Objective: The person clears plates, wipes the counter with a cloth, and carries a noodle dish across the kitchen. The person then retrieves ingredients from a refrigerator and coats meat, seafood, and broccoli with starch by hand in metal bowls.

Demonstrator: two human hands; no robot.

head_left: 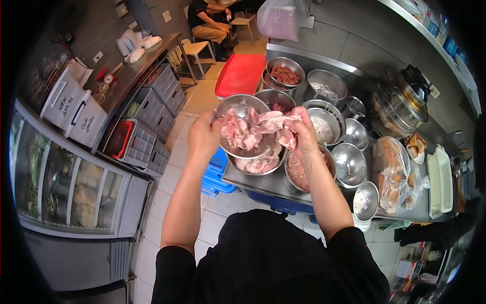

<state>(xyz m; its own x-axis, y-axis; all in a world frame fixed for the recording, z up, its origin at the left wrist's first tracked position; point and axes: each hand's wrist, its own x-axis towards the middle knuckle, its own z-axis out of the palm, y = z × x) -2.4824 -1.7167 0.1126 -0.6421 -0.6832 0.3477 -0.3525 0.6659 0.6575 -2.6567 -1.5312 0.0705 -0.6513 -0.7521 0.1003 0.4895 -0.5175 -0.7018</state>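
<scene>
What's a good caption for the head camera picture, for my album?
Left hand on a metal bowl, right hand holding raw meat.

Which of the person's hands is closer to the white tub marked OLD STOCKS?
Left: the left hand grips the metal bowl on the side toward the white tub; the right hand holds raw meat at the bowl's opposite side, farther away.

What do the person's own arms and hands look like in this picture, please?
The left hand and right hand are ungloved, with no watch or bracelet visible. The forearms are uncovered below short, loose black sleeves, on which no clear markings can be made out.
</scene>
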